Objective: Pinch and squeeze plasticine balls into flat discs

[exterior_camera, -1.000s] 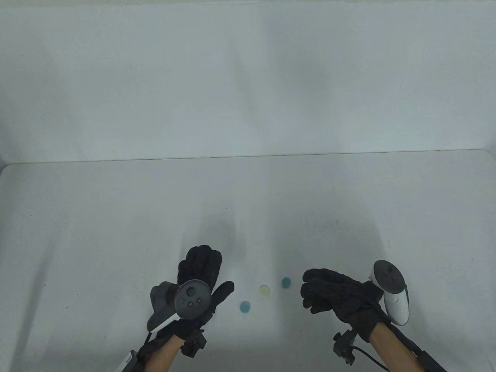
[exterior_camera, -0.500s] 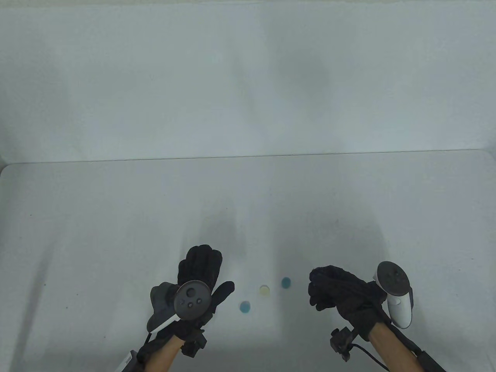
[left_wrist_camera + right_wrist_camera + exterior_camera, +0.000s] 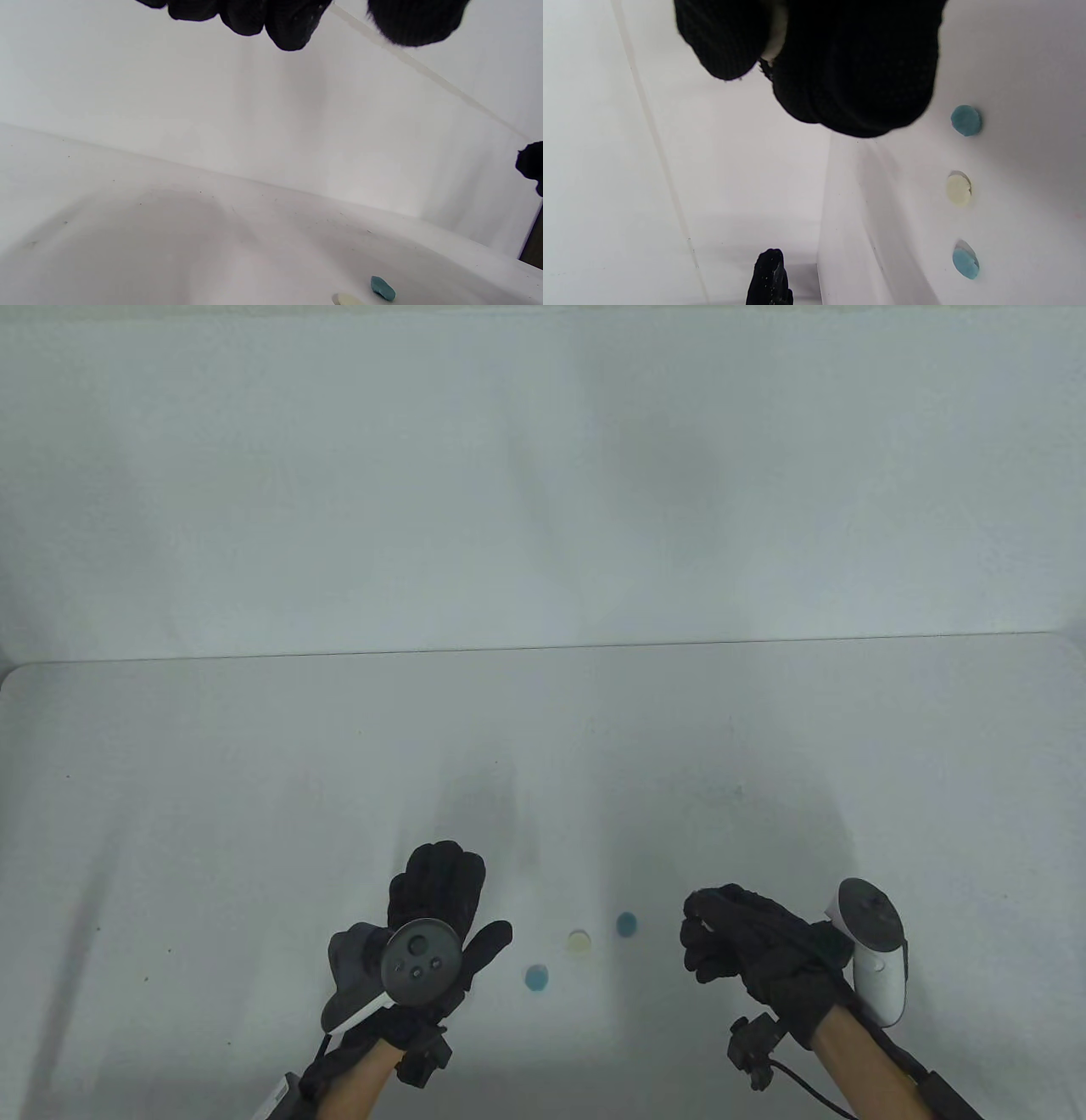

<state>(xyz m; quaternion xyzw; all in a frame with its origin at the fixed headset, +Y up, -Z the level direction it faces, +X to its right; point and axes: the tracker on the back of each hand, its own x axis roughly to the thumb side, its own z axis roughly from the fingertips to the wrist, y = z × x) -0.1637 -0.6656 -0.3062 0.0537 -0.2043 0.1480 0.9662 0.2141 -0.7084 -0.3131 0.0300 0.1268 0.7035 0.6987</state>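
Three flat plasticine discs lie on the white table (image 3: 254, 814) between my hands: a blue one (image 3: 537, 977), a pale yellow one (image 3: 579, 941) and a second blue one (image 3: 626, 923). They also show in the right wrist view: blue (image 3: 966, 120), yellow (image 3: 958, 189), blue (image 3: 965, 262). My left hand (image 3: 475, 899) hovers left of them, fingers spread and empty. My right hand (image 3: 700, 937) is to their right with fingers curled. In the right wrist view its thumb and fingers pinch a pale plasticine piece (image 3: 774, 38), mostly hidden by the glove.
A white wall (image 3: 543, 475) rises behind the table's far edge. The left wrist view shows a blue disc (image 3: 382, 288) and the yellow disc's edge (image 3: 348, 300) at the bottom, with my left fingertips (image 3: 275, 21) at the top.
My right hand has drifted a little to the right and its fingers have curled tighter. The left hand and the three discs have not moved.
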